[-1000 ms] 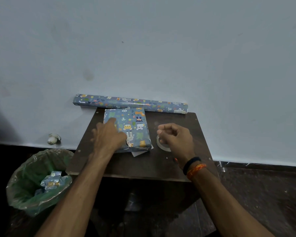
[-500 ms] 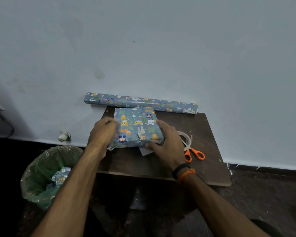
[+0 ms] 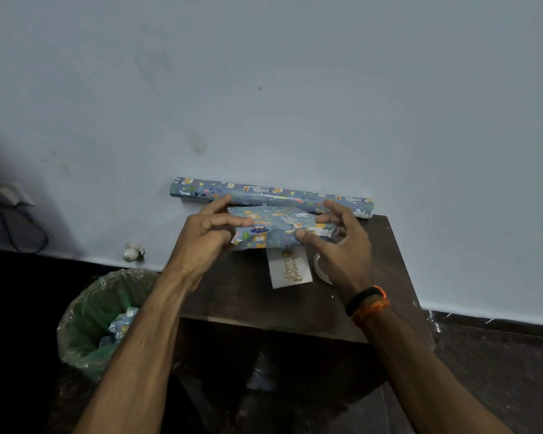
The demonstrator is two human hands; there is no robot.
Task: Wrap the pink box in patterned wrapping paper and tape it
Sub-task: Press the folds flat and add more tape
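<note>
The box, fully covered in blue patterned wrapping paper (image 3: 276,227), is lifted off the dark wooden table (image 3: 295,305) and tilted up on edge. My left hand (image 3: 204,236) grips its left end, thumb and fingers around the edge. My right hand (image 3: 342,245) holds the right end, thumb under the near edge and fingers spread over the top. No pink shows. A roll of clear tape (image 3: 320,267) lies on the table, mostly hidden behind my right hand.
A roll of the same wrapping paper (image 3: 264,195) lies along the wall at the table's back. A white card with gold lettering (image 3: 290,270) lies under the box. A green-lined bin (image 3: 101,321) with paper scraps stands left of the table.
Both hands took hold of the wrapped box and lifted it off the table, tilting it on edge. The white card under it is now uncovered.
</note>
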